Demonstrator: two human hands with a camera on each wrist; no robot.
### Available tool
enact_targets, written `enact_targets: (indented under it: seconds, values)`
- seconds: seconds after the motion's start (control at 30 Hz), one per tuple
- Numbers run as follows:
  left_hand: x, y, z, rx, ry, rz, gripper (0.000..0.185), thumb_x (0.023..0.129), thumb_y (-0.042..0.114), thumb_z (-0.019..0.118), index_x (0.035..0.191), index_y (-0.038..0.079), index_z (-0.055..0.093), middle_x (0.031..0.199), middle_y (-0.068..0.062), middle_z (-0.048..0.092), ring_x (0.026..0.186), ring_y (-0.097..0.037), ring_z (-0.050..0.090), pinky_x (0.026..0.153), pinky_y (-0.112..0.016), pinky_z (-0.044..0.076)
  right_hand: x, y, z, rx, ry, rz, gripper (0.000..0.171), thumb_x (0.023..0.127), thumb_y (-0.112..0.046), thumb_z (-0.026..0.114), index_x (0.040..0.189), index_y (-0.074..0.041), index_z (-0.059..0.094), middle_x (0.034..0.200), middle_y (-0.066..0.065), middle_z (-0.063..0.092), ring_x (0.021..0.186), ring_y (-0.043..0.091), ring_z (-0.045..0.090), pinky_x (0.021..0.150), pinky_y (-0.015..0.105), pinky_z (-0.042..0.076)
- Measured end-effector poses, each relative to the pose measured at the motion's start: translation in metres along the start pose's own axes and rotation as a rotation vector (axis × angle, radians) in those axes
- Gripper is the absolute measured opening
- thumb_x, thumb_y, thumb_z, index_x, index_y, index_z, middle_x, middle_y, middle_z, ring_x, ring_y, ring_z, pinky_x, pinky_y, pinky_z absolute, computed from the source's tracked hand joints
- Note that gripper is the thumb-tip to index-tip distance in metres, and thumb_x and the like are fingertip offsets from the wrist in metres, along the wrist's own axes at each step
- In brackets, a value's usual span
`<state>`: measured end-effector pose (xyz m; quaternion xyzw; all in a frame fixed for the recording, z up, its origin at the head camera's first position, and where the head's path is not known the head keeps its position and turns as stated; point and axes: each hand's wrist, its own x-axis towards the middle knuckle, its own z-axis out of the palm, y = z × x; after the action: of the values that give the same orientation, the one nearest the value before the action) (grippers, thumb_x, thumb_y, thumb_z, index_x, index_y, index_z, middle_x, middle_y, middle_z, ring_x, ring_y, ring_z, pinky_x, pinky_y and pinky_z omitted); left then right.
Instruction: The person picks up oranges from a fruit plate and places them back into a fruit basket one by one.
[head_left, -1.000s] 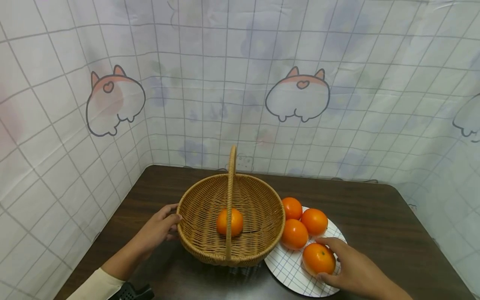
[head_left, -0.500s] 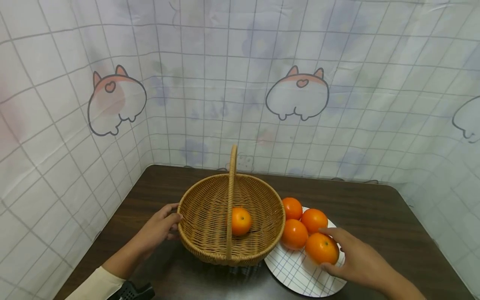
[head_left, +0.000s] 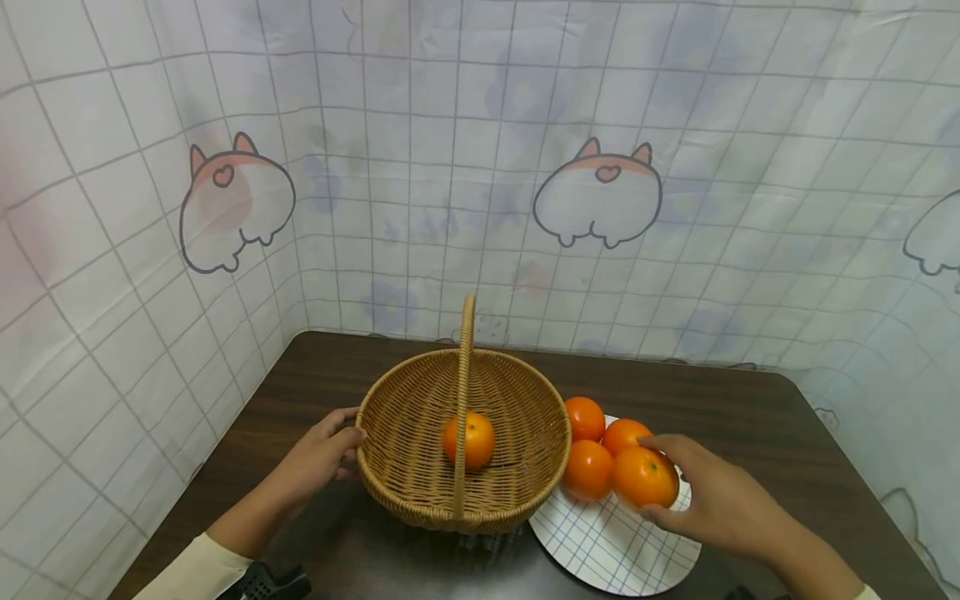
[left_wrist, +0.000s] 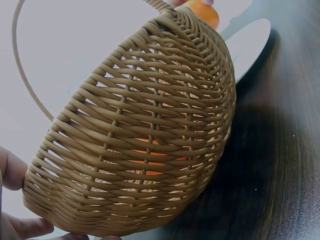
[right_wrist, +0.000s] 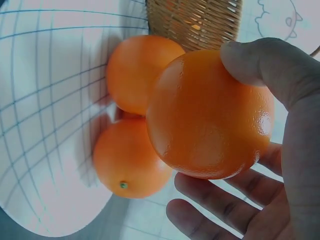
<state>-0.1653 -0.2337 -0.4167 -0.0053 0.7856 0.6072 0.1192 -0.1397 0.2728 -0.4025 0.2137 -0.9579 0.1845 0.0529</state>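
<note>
A round wicker basket (head_left: 405, 492) with a tall arched handle stands on the table, one orange (head_left: 478, 440) inside it. My left hand (head_left: 321, 454) grips the basket's left rim, thumb at the edge and fingers against the outer side, as the left wrist view also shows. Between thumb and fingers my right hand (head_left: 723, 500) holds an orange (right_wrist: 210, 115) above a white plate (head_left: 600, 542) with a blue grid. Behind the held fruit lie more oranges on the plate's far left part, among them a near orange (head_left: 588, 471) and a far orange (head_left: 584, 418).
The dark wood table (head_left: 337, 542) runs back to a wall covered by a white gridded cloth (head_left: 420, 167) with cartoon drawings. The basket's right side overhangs or adjoins the plate's left edge.
My right hand has raised the orange and carried it away from me over the plate. Inside the basket the orange rolled right, then back left. My left hand stays on the rim.
</note>
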Motion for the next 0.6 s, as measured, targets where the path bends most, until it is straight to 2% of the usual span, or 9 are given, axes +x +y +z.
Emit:
enact_targets:
  seconds: [0.23, 0.6]
  values:
    - [0.000, -0.001, 0.000, -0.001, -0.004, 0.004, 0.057, 0.107, 0.025, 0.048, 0.156, 0.001, 0.031, 0.139, -0.028, 0.053, 0.115, -0.036, 0.064, 0.089, -0.052, 0.057, 0.007, -0.003, -0.007, -0.003, -0.005, -0.010, 0.080, 0.076, -0.052, 0.088, 0.139, -0.013, 0.058, 0.136, 0.011, 0.061, 0.108, 0.031, 0.067, 0.080, 0.054, 0.059]
    - [0.000, -0.002, -0.001, -0.001, -0.013, 0.007, 0.058, 0.108, 0.027, 0.048, 0.156, 0.001, 0.030, 0.138, -0.027, 0.053, 0.116, -0.036, 0.064, 0.089, -0.052, 0.057, 0.019, -0.009, -0.014, -0.015, 0.000, -0.045, 0.080, 0.076, -0.049, 0.089, 0.141, -0.015, 0.056, 0.138, 0.009, 0.060, 0.107, 0.027, 0.066, 0.079, 0.052, 0.060]
